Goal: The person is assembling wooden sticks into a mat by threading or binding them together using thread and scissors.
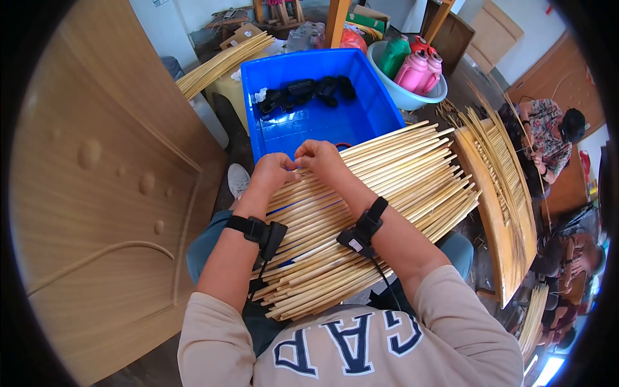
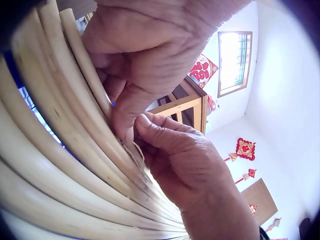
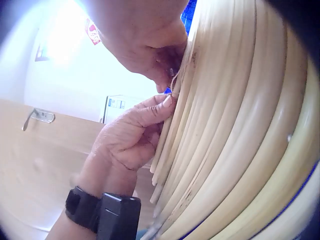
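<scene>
Across the person's lap lies a mat of pale slender sticks [image 1: 380,187], set side by side. Both hands meet at its far edge, over the outermost sticks. The left hand [image 1: 274,173] bends its thumb and forefinger together there, pinching at a thin string [image 3: 173,82] by the edge stick. Fingertips of the right hand [image 1: 320,160] close on the same string, right beside the left fingertips. In the left wrist view, the string [image 2: 136,151] runs along the edge stick below the touching fingers. Part of each hand's grip is hidden behind its own knuckles.
A blue plastic bin [image 1: 322,122] with black devices stands just beyond the mat. To its right are a basin [image 1: 412,100] with flasks and a wooden bench [image 1: 509,258] bearing sticks. A wooden door [image 1: 109,193] is close on the left. Other people [image 1: 548,142] sit at right.
</scene>
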`<state>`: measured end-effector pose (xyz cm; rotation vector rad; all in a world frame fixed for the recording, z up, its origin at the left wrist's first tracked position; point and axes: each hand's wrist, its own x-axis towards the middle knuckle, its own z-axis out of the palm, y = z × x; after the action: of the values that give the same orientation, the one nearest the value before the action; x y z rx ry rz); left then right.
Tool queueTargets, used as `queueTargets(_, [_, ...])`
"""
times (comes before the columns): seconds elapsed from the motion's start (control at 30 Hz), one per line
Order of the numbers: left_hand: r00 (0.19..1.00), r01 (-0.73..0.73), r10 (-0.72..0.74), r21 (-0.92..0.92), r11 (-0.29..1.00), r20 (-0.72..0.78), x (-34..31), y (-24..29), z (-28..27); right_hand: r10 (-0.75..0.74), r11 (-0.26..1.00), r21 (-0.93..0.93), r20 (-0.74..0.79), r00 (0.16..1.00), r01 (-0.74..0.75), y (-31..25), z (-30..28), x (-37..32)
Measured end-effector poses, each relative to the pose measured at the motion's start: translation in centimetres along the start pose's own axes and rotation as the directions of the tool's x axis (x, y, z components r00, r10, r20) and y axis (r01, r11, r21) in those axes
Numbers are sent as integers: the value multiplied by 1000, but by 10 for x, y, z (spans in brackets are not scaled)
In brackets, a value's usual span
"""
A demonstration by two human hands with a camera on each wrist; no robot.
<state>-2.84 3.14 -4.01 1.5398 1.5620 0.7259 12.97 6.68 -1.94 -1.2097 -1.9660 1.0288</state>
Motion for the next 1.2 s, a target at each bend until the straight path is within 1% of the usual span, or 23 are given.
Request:
queueTargets(0.03, [1000,11,-11,-15,1000,1,-1,1,0,17,1000,-10,83,996,-16,0,-3,1])
queueTargets(0.17, [999,22,-23,-24,999,-28,0,-1,1,-15,999,-43,89,996,19,4,1,2])
queueTargets(0.23, [1000,7,-7,-35,999,-14,0,-2,1,-88,987,-138,-5,996,87,4,6,0])
queueTargets(0.27, [1000,-8,8,-47,999,3,0,-3,2,-86,987,-135,-5,996,85,5,7,2])
queueTargets(0.3, [1000,-7,8,-44,999,5,-2,0,2,45,989,144,-95,994,-31,6,8,7])
queueTargets(0.33, [1000,16,-15,-26,1000,15,-4,3,1,192,901,419,-145,971,-115,8,9,10])
queueTargets(0.37, [999,38,-38,-7,999,24,-5,6,-1,190,900,421,-147,971,-113,11,9,10])
queueTargets(0.4, [999,35,-35,-4,999,27,-5,6,-2,180,894,431,-98,979,-121,8,7,10])
queueTargets(0.43, [999,24,-23,-37,999,27,-6,5,-2,169,889,440,-48,984,-131,6,4,9])
queueTargets(0.47, [1000,11,-9,-74,997,28,-6,5,-2,172,890,437,-53,984,-132,4,1,7])
queueTargets(0.53, [997,39,-31,-128,991,68,-3,2,-4,269,679,692,75,960,-244,-8,-6,3])
queueTargets(0.57, [993,72,-55,-174,982,101,-2,1,-5,269,679,692,75,960,-245,-9,-6,1])
queueTargets(0.63, [993,74,-56,-166,983,107,-1,1,-5,310,550,804,55,949,-226,-10,-8,-1])
queueTargets(0.67, [992,74,-57,-158,985,112,-1,0,-5,309,548,806,55,950,-224,-8,-8,1])
queueTargets(0.7, [992,74,-56,-156,985,114,-3,5,-7,304,522,838,-8,953,-159,-7,-11,3])
queueTargets(0.77, [992,50,-45,-42,998,119,-7,16,-10,317,462,886,-116,941,-46,-6,-16,4])
queueTargets(0.8, [992,47,-42,-42,998,123,-8,20,-11,319,464,885,-121,940,-43,-9,-21,4])
queueTargets(0.9, [993,57,-52,-48,997,102,-8,21,-13,279,500,858,-289,916,119,-16,-39,0])
queueTargets(0.93, [992,74,-65,-75,995,111,-6,17,-13,279,501,857,-291,915,120,-17,-42,-1])
queueTargets(1.03, [990,91,-80,-89,992,116,-1,12,-10,263,599,789,-357,896,138,-17,-46,-6])
queueTargets(1.1, [990,94,-86,-75,993,110,2,10,-8,276,605,784,-373,886,141,-19,-49,-8])
queueTargets(1.17, [996,68,-66,-38,997,55,4,5,-6,290,608,781,-385,876,142,-24,-49,-11])
queueTargets(1.2, [996,69,-67,-36,997,56,2,9,-8,274,631,762,-396,876,147,-28,-48,-11])
